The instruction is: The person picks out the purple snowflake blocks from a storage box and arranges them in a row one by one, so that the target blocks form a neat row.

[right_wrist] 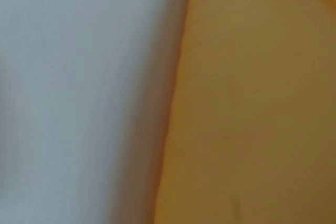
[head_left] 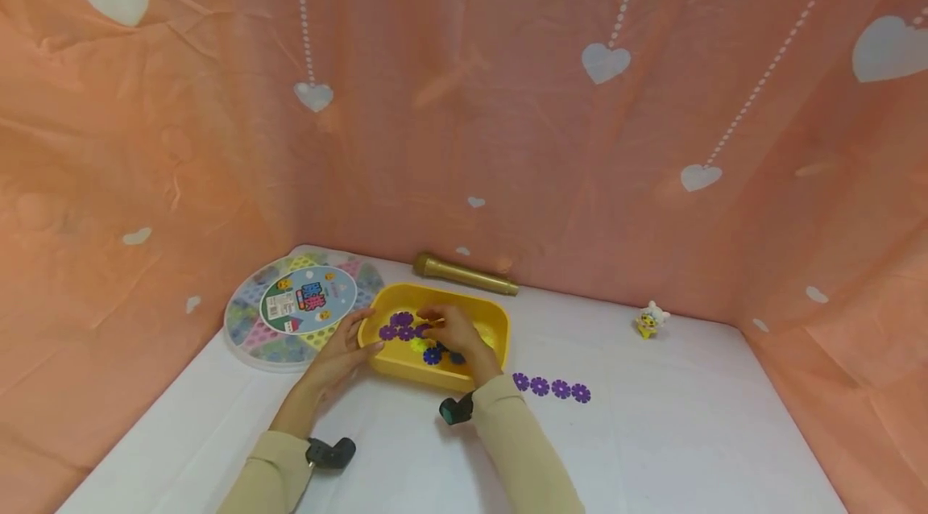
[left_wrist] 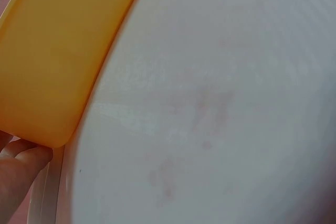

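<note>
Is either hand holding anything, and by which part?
The left hand holds the yellow tub by its left end; whether the right hand, inside it, pinches anything can't be told.

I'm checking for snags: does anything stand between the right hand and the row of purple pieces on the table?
Yes: the right wall of the yellow bin. The right hand is inside it, while the row of purple pieces lies outside. No other object shows between them.
</note>
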{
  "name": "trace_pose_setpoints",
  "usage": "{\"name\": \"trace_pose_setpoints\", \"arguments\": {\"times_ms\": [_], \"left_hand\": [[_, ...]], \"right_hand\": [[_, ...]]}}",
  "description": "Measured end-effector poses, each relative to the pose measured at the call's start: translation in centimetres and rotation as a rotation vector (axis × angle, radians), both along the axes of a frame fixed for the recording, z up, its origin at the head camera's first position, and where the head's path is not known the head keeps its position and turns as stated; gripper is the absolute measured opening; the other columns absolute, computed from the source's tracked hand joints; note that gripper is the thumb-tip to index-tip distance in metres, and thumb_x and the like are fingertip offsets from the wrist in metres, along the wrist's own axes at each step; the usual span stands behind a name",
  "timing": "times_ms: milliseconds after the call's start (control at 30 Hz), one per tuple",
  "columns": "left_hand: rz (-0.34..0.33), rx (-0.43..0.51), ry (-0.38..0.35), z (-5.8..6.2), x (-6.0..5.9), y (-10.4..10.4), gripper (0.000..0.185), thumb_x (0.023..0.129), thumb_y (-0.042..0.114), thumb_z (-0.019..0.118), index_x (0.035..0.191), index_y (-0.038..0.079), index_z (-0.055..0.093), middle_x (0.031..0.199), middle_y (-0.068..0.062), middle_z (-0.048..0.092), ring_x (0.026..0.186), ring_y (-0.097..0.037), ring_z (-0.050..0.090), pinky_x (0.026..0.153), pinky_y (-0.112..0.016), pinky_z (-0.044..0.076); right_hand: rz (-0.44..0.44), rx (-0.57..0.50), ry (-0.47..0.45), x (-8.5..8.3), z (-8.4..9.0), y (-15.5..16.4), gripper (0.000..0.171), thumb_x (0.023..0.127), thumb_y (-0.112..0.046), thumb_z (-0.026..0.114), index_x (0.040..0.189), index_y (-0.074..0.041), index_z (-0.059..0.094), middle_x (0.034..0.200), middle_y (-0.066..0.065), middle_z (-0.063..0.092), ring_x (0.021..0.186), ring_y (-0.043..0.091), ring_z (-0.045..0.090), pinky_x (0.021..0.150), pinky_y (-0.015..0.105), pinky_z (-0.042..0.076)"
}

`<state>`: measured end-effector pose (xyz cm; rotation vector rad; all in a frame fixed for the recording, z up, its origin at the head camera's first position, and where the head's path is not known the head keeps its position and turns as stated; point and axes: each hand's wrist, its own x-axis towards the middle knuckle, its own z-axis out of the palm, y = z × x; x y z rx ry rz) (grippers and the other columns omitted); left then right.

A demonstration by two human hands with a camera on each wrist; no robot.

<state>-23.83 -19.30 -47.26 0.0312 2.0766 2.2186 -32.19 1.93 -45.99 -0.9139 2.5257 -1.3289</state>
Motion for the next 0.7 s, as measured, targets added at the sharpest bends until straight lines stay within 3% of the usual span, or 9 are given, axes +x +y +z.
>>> {"name": "trace_pose_setpoints", "arguments": {"times_ms": [167, 367, 700], "left_hand": [[-0.009, 0.034, 0.004, -0.24, 0.38, -0.01, 0.07, 0.087, 0.001, 0.061, 0.143, 0.005, 0.02, 0.154, -0.015, 0.016, 0.14, -0.034, 0.016, 0.095, -0.02, 0.044], [-0.019, 0.061, -0.002, -0.06, 0.36, 0.15, 0.07, 0.087, 0.001, 0.06, 0.143, 0.006, 0.019, 0.154, -0.015, 0.015, 0.14, -0.036, 0.017, 0.092, -0.02, 0.048], [-0.013, 0.05, -0.005, 0.06, 0.22, 0.16, 0.069, 0.087, 0.001, 0.061, 0.143, 0.006, 0.019, 0.154, -0.014, 0.016, 0.141, -0.033, 0.015, 0.094, -0.021, 0.046]], "right_hand": [[0.019, 0.095, -0.006, 0.12, -0.12, -0.27, 0.028, 0.083, 0.004, 0.064, 0.111, 0.006, 0.063, 0.109, 0.019, 0.065, 0.102, 0.031, 0.06, 0.091, 0.037, 0.051], [-0.005, 0.194, 0.049, -0.14, -0.2, -0.3, 0.023, 0.082, -0.002, 0.069, 0.105, 0.001, 0.068, 0.101, 0.012, 0.066, 0.09, 0.023, 0.058, 0.085, 0.031, 0.051], [-0.004, 0.221, 0.101, -0.47, -0.38, -0.28, 0.021, 0.081, -0.005, 0.07, 0.101, 0.002, 0.069, 0.096, 0.012, 0.066, 0.088, 0.022, 0.061, 0.083, 0.03, 0.052]]}}
